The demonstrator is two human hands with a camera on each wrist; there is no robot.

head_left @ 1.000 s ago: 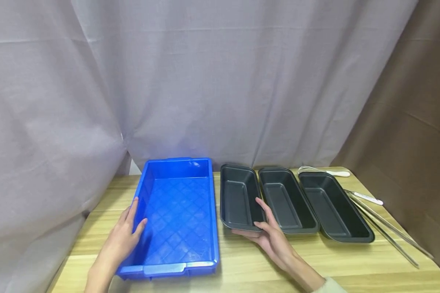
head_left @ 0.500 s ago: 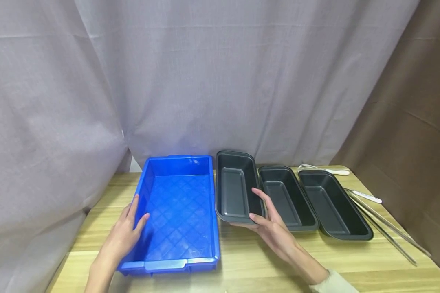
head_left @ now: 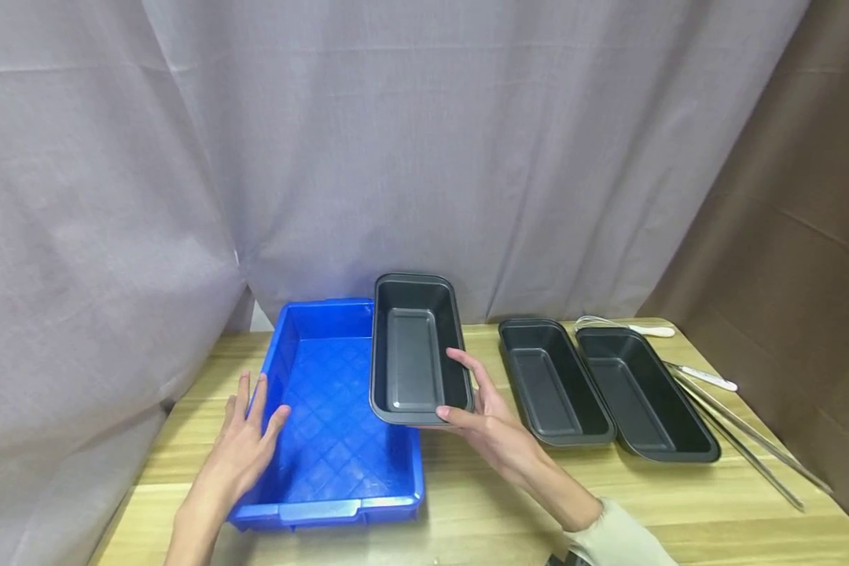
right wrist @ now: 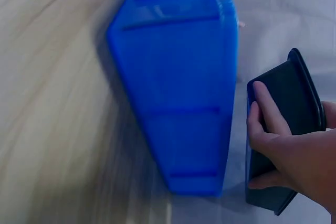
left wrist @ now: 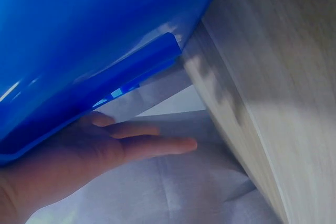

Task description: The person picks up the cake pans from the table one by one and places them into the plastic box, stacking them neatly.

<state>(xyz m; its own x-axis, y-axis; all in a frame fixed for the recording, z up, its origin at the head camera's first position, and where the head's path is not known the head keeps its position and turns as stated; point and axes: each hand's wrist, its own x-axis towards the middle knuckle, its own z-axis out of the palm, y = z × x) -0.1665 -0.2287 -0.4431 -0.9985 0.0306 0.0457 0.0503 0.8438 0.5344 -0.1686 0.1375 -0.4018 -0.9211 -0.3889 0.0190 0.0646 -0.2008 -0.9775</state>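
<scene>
My right hand grips a dark loaf pan by its near right corner. The thumb lies over the rim, and in the right wrist view the other fingers spread along the outside of the pan. The pan is raised and overlaps the right side of a blue plastic bin. At the bin's left side, my left hand has its fingers extended over the rim. In the left wrist view the left hand is right beside the bin's rim, fingers nearly straight and holding nothing.
Two more loaf pans, a middle one and a right one, stand side by side on the wooden table. A whisk, a white-handled tool and long metal utensils lie around the right pan. A grey curtain hangs behind.
My right hand has lifted the leftmost loaf pan off the table and carried it left, partly over the blue bin. My left hand has stayed at the bin's left rim, its fingers spreading slightly.
</scene>
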